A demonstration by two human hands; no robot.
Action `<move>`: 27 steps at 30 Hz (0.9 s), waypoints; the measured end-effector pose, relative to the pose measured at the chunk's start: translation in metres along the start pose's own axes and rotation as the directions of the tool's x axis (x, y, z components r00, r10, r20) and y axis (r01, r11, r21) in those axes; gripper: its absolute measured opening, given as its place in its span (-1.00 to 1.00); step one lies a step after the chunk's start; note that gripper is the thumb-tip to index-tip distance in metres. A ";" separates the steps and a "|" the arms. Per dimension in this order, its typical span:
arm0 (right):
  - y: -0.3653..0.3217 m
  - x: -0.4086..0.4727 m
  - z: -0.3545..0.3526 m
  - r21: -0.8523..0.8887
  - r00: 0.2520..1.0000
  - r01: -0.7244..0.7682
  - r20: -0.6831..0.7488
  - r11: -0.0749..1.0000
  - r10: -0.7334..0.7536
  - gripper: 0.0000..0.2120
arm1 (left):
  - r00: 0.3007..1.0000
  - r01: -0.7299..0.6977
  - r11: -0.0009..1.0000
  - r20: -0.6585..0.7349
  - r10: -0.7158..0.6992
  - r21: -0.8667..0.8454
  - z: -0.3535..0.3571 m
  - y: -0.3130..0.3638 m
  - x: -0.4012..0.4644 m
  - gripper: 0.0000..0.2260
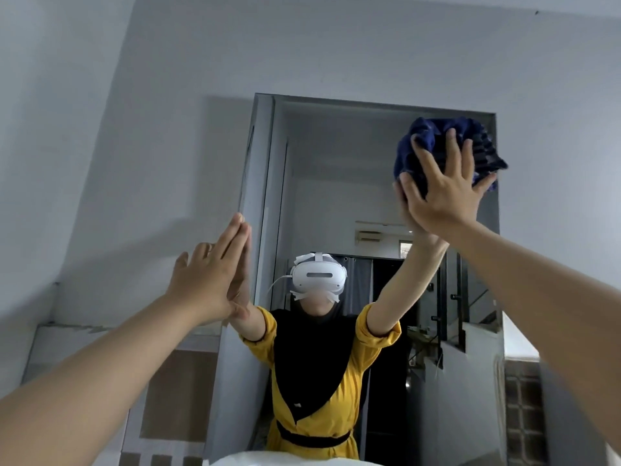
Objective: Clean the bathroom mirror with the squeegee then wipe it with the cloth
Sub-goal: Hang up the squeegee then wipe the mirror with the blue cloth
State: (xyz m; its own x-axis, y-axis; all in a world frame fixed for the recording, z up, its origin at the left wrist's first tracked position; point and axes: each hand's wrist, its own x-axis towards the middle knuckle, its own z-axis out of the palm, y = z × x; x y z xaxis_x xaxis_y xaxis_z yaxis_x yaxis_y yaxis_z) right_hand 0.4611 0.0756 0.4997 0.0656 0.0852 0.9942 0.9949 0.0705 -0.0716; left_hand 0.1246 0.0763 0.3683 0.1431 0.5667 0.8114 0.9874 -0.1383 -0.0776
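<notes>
At the left, the left hand (208, 280) lies flat against the left edge of the bathroom mirror (336, 156), its fingers (232, 237) straight and pressed together, holding nothing; it looks to be bracing there. To the right, the right hand (443, 186) presses a bunched dark blue cloth (433, 136) against the glass near the mirror's upper right corner, fingers spread wide over the cloth, thumb out to the side. The step in hand appears to be the second one, the wipe with the cloth, with the squeegee nowhere in view. The next move likely calls for firm, even pressure as the cloth sweeps across the top and then down in overlapping passes, with much of the glass left to cover. By count: one mirror, one cloth, two hands, no squeegee visible.
</notes>
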 end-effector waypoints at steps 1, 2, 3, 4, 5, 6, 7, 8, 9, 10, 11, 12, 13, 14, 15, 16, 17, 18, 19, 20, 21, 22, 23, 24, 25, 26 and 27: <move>0.009 -0.002 -0.002 0.004 0.999 -0.053 0.002 0.999 0.053 -0.50 | 1.000 0.000 1.000 0.001 0.000 0.005 0.000 0.001 0.000 0.22; 0.014 -0.005 -0.003 0.013 0.993 -0.120 -0.001 0.993 0.120 -0.49 | 1.000 0.001 1.000 0.001 -0.001 0.008 -0.001 0.003 -0.001 0.20; 0.015 -0.008 -0.004 0.027 0.978 -0.206 -0.011 0.978 0.206 -0.49 | 1.000 0.004 1.000 0.004 -0.004 0.010 -0.002 0.003 -0.001 0.19; 0.011 -0.013 -0.003 0.048 0.952 -0.304 -0.028 0.951 0.306 -0.49 | 1.000 0.006 1.000 0.005 -0.006 0.010 -0.003 0.004 -0.001 0.18; 0.005 -0.018 -0.002 0.074 0.911 -0.406 -0.043 0.911 0.409 -0.49 | 1.000 0.003 1.000 0.006 -0.003 0.011 -0.003 0.004 -0.001 0.18; -0.005 -0.023 0.000 0.103 0.861 -0.499 -0.049 0.861 0.505 -0.49 | 1.000 -0.002 1.000 0.008 0.002 0.008 -0.004 0.004 -0.001 0.19; -0.015 -0.028 0.002 0.132 0.812 -0.573 -0.044 0.809 0.582 -0.49 | 1.000 -0.003 1.000 0.011 0.002 0.006 -0.003 0.004 -0.001 0.20; -0.026 -0.032 0.005 0.158 0.770 -0.625 -0.030 0.764 0.637 -0.49 | 1.000 -0.001 1.000 0.012 0.001 0.002 -0.003 0.003 -0.001 0.21; -0.037 -0.036 0.007 0.183 0.740 -0.659 -0.013 0.729 0.672 -0.51 | 1.000 0.004 1.000 0.014 -0.004 0.007 -0.003 0.003 0.000 0.21; -0.048 -0.039 0.010 0.204 0.721 -0.679 0.002 0.706 0.693 -0.52 | 1.000 0.015 1.000 0.015 -0.015 0.015 -0.002 0.004 0.000 0.20; -0.058 -0.041 0.012 0.219 0.712 -0.687 0.012 0.693 0.702 -0.53 | 0.999 0.024 0.999 0.022 -0.024 0.024 -0.001 0.004 0.000 0.17; -0.068 -0.043 0.014 0.227 0.710 -0.689 0.020 0.688 0.704 -0.53 | 0.999 0.034 0.999 0.027 -0.035 0.023 -0.001 0.005 0.001 0.15; -0.078 -0.044 0.016 0.232 0.712 -0.687 0.026 0.689 0.702 -0.54 | 0.999 0.037 0.999 0.030 -0.038 0.019 -0.001 0.005 0.002 0.16; -0.088 -0.045 0.019 0.237 0.718 -0.681 0.031 0.693 0.695 -0.54 | 0.999 0.021 1.000 0.033 -0.022 0.019 -0.002 0.005 0.002 0.19; -0.097 -0.046 0.021 0.240 0.729 -0.670 0.034 0.702 0.684 -0.54 | 0.999 0.005 1.000 0.043 -0.006 0.013 -0.002 0.004 0.003 0.20; -0.106 -0.046 0.022 0.244 0.741 -0.657 0.038 0.713 0.670 -0.54 | 0.999 -0.010 1.000 0.048 0.011 -0.020 -0.002 0.002 0.003 0.19; -0.115 -0.046 0.024 0.247 0.756 -0.642 0.043 0.726 0.654 -0.54 | 0.998 -0.022 0.998 0.056 0.025 -0.055 -0.001 0.000 0.003 0.16; -0.122 -0.045 0.024 0.249 0.771 -0.625 0.048 0.740 0.635 -0.53 | 0.998 -0.040 0.997 0.050 0.043 -0.062 -0.002 -0.001 0.002 0.15; -0.129 -0.044 0.025 0.248 0.789 -0.605 0.055 0.757 0.612 -0.53 | 0.997 -0.061 0.998 0.043 0.062 -0.030 -0.001 -0.003 0.000 0.15; -0.136 -0.044 0.026 0.244 0.808 -0.581 0.061 0.776 0.586 -0.52 | 0.996 -0.082 0.997 0.035 0.082 -0.001 0.001 -0.006 -0.003 0.14; -0.142 -0.042 0.026 0.241 0.828 -0.555 0.066 0.796 0.557 -0.52 | 0.995 -0.092 0.996 0.027 0.092 -0.011 0.005 -0.009 -0.005 0.12; -0.149 -0.041 0.027 0.238 0.847 -0.528 0.070 0.816 0.527 -0.52 | 0.995 -0.096 0.994 0.019 0.097 -0.043 0.009 -0.012 -0.009 0.09; -0.157 -0.040 0.028 0.236 0.865 -0.499 0.073 0.834 0.497 -0.52 | 0.995 -0.097 0.992 0.008 0.098 -0.083 0.014 -0.016 -0.014 0.06; -0.165 -0.038 0.030 0.237 0.881 -0.470 0.077 0.850 0.466 -0.52 | 0.995 -0.098 0.988 0.007 0.100 -0.121 0.018 -0.020 -0.019 0.05; -0.173 -0.037 0.031 0.241 0.897 -0.441 0.086 0.864 0.434 -0.52 | 0.995 -0.097 0.983 0.018 0.101 -0.158 0.022 -0.022 -0.024 0.04; -0.182 -0.036 0.033 0.249 0.910 -0.413 0.096 0.876 0.402 -0.52 | 0.993 -0.100 0.976 0.036 0.109 -0.192 0.026 -0.024 -0.029 0.03; -0.191 -0.035 0.035 0.260 0.923 -0.386 0.105 0.885 0.371 -0.52 | 0.991 -0.098 0.967 0.064 0.116 -0.233 0.029 -0.025 -0.033 0.04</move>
State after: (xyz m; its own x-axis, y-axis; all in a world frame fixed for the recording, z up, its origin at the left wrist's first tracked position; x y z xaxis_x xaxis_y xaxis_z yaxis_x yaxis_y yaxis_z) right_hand 0.2658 0.0935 0.4761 0.4219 0.2087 0.8823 0.8357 0.2879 -0.4677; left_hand 0.0975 0.0849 0.3263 0.2609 0.5976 0.7581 0.9252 -0.3789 -0.0197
